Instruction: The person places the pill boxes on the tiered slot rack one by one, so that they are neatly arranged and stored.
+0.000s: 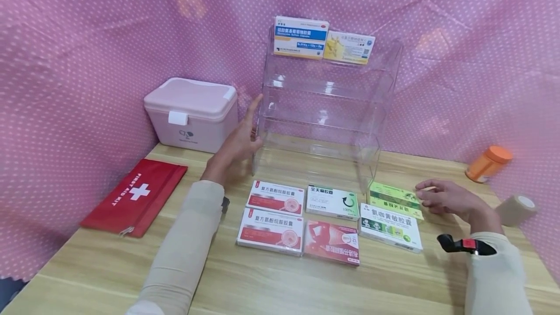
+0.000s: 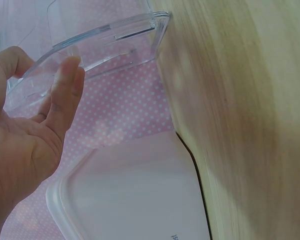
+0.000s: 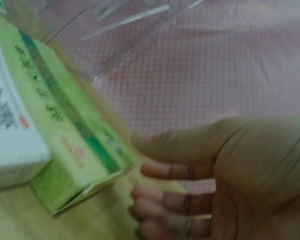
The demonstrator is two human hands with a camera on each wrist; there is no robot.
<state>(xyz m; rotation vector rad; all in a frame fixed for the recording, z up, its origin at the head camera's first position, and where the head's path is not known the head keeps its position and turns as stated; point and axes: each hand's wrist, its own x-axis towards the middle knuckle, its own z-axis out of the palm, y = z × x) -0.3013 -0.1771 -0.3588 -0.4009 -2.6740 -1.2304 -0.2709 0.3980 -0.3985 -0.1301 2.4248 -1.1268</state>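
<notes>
Because the left hand (image 1: 236, 147) only rests flat against the clear acrylic tiered shelf (image 1: 325, 111), and the right hand (image 1: 450, 201) reaches released toward the light green cardboard box (image 1: 393, 198), the box may slide away and the shelf tip.

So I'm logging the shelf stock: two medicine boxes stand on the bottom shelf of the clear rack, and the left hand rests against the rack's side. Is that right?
Not quite. The two medicine boxes stand on the top shelf of the clear rack, not the bottom one; the lower shelves hold nothing, as the head view shows. The rest holds: the left hand does rest against the rack's side.
</notes>
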